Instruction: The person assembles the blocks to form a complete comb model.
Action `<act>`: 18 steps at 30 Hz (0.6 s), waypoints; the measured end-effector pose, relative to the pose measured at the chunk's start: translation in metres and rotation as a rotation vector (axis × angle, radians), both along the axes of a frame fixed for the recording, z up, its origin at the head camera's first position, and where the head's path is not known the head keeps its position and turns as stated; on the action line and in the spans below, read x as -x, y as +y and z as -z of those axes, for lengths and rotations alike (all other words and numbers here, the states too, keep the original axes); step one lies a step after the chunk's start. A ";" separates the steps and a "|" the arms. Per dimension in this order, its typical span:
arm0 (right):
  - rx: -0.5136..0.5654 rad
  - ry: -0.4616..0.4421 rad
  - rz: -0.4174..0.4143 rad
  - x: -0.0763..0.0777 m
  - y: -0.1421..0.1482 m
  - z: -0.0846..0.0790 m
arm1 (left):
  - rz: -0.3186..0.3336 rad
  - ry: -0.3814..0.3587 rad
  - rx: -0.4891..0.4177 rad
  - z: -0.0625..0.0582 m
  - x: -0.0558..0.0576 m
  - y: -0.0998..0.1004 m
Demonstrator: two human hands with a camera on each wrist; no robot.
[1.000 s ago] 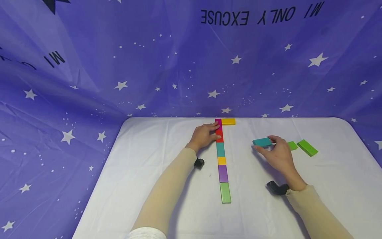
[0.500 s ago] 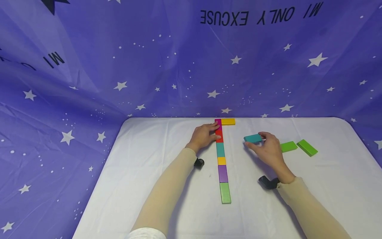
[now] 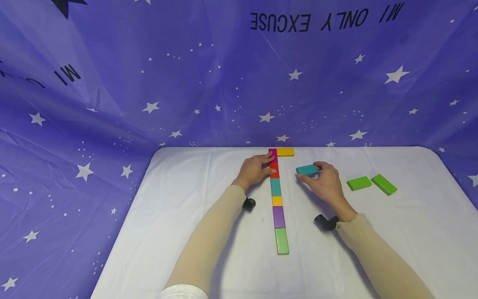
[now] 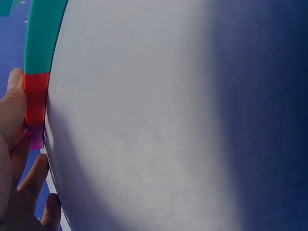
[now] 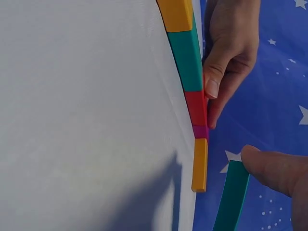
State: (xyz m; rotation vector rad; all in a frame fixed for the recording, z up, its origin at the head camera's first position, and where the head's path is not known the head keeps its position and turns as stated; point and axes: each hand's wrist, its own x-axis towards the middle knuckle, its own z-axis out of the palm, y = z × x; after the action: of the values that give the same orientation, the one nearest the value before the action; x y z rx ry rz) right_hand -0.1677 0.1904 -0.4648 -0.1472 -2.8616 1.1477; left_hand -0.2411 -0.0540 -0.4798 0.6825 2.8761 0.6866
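A column of flat coloured blocks runs down the table: magenta (image 3: 273, 151), red (image 3: 274, 166), teal (image 3: 276, 187), small yellow (image 3: 277, 201), purple (image 3: 279, 216) and light green (image 3: 282, 241). A yellow block (image 3: 285, 152) lies crosswise at the column's far end, to the right. My left hand (image 3: 254, 169) rests at the left side of the column, fingertips on the magenta block and thumb on the red one. To the right, my right hand (image 3: 325, 180) pinches a teal block (image 3: 307, 170) between thumb and fingers, above the table, apart from the column.
Two bright green blocks, one lying crosswise (image 3: 359, 183) and one slanted (image 3: 384, 185), are on the white tabletop (image 3: 317, 265) at the right. A purple starred cloth (image 3: 224, 83) rises behind the table's far edge. A black device sits at each wrist.
My right hand has moved left and slightly away from me with the teal block, uncovering the crosswise green block. My left hand and the column stay put.
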 end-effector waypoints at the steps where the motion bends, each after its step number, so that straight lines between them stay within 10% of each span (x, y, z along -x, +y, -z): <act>1: -0.003 -0.003 0.000 0.001 -0.001 0.000 | 0.000 0.002 0.001 0.000 0.000 0.000; 18: -0.042 -0.044 -0.016 0.025 -0.027 0.008 | 0.011 0.020 -0.001 0.001 0.001 0.000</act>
State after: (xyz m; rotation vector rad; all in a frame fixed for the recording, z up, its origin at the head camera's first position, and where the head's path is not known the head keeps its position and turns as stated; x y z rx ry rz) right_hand -0.1925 0.1631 -0.4729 -0.1494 -2.9279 1.1003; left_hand -0.2423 -0.0545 -0.4812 0.7087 2.8883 0.6837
